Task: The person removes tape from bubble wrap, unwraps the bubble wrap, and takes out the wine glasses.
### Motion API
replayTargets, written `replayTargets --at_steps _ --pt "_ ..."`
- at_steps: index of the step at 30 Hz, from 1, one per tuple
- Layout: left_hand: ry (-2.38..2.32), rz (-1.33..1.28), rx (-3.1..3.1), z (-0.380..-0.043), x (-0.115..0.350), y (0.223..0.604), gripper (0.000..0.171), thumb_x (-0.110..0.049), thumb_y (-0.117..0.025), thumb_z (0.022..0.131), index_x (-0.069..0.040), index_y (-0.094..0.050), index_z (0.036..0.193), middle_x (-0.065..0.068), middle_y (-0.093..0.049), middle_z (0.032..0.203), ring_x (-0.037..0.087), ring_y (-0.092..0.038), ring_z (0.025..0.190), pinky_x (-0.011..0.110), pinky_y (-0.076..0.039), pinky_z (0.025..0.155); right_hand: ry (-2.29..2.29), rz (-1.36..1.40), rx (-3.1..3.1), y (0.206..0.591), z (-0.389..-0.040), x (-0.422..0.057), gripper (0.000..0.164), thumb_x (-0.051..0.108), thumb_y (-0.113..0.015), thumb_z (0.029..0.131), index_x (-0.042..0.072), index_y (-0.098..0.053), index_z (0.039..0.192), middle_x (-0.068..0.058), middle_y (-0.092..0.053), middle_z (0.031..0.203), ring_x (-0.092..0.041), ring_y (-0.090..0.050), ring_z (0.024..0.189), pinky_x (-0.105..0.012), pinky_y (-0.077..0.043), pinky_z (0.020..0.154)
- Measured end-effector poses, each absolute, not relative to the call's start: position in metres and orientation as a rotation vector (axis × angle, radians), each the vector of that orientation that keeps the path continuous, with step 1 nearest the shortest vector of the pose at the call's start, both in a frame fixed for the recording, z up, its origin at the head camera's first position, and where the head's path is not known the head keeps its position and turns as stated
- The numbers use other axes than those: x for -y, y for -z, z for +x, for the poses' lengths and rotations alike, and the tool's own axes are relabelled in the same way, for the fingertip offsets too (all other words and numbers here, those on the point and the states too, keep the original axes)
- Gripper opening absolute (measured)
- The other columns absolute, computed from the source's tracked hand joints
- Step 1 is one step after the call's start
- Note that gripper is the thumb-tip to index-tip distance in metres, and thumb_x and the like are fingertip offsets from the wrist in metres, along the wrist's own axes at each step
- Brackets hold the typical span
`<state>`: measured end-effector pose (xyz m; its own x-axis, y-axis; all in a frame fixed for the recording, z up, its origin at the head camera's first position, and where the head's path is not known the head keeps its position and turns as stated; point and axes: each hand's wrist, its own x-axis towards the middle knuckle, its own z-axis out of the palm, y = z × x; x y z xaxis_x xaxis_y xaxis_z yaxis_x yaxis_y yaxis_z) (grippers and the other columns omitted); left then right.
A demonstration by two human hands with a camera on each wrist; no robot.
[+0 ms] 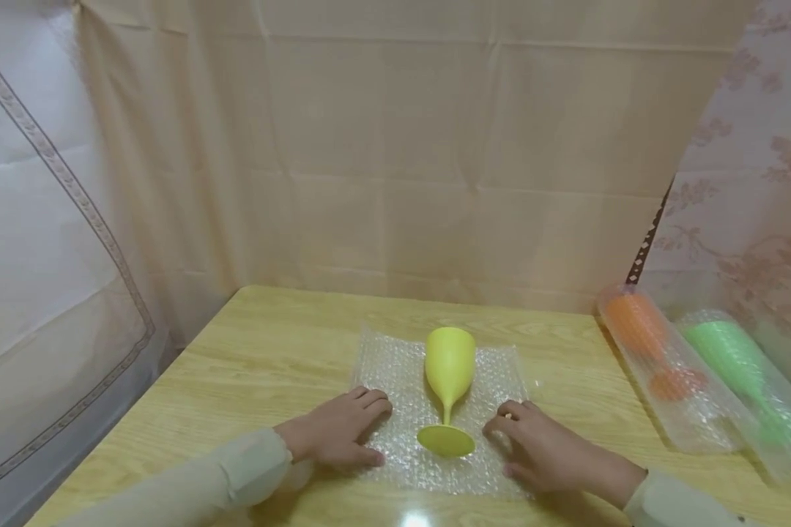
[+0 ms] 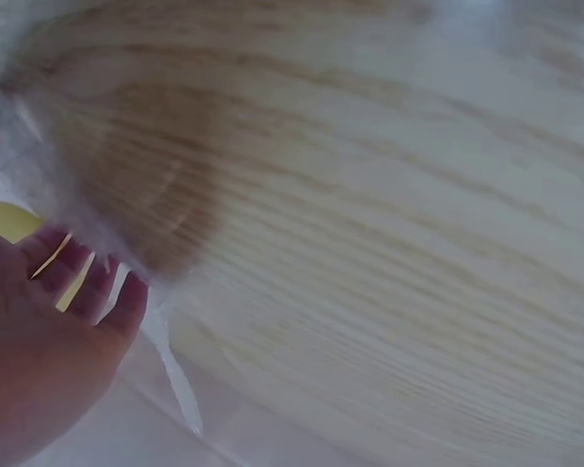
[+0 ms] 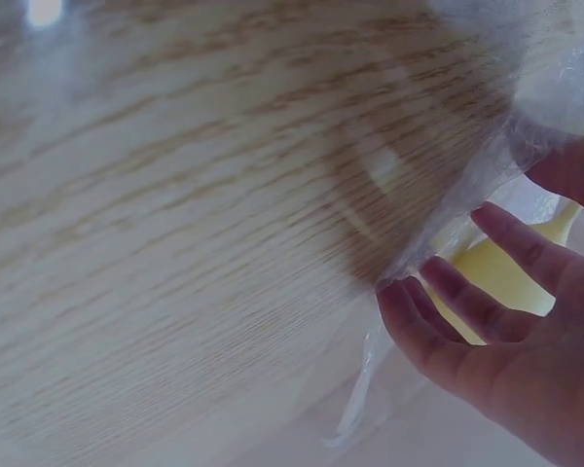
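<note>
A yellow plastic goblet [image 1: 450, 362] lies on its side on a clear bubble-wrap sheet [image 1: 398, 377], its round foot towards me and its bowl at the far end. My left hand [image 1: 339, 432] rests at the sheet's left edge, fingers reaching over the border. Opposite it, my right hand [image 1: 543, 450] touches the right edge with loosely bent, spread fingers. Both wrist views show the fingertips along the margin of the wrap, with part of the yellow goblet [image 3: 496, 282] visible behind the right-hand fingers. Neither hand touches the goblet.
At the table's right side lie two bubble-wrapped goblets, an orange one [image 1: 639, 326] and a green one [image 1: 728, 351]. Beneath everything is a light wood-grain table [image 1: 250, 359]. A beige cloth [image 1: 382, 161] hangs behind it, with patterned cloths at both sides.
</note>
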<state>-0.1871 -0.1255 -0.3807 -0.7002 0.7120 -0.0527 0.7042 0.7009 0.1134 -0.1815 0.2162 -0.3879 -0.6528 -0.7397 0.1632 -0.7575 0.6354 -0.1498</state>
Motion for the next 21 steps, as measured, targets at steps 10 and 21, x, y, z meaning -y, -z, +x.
replayTargets --at_steps 10,21 --pt "-0.056 1.134 -2.724 -0.209 0.108 0.366 0.061 -0.049 -0.072 0.077 -0.013 -0.053 0.122 0.002 -0.057 0.121 0.016 -0.053 0.108 0.029 -0.047 0.098 -0.298 1.228 2.832 0.377 -0.179 -0.219 0.042 0.023 -0.079 0.075 0.018 -0.061 0.113 -0.002 -0.057 0.11 -0.016 -0.052 0.095 -0.031 -0.05 0.075" --pt "-0.093 0.81 -2.473 -0.252 0.077 0.335 0.028 -0.034 -0.083 0.073 -0.017 -0.066 0.087 -0.006 -0.065 0.09 0.008 -0.057 0.086 0.024 -0.048 0.077 -0.275 1.321 2.765 0.382 -0.179 -0.215 0.041 0.021 -0.078 0.076 0.015 -0.061 0.113 -0.005 -0.057 0.107 -0.014 -0.048 0.089 -0.024 -0.044 0.07"
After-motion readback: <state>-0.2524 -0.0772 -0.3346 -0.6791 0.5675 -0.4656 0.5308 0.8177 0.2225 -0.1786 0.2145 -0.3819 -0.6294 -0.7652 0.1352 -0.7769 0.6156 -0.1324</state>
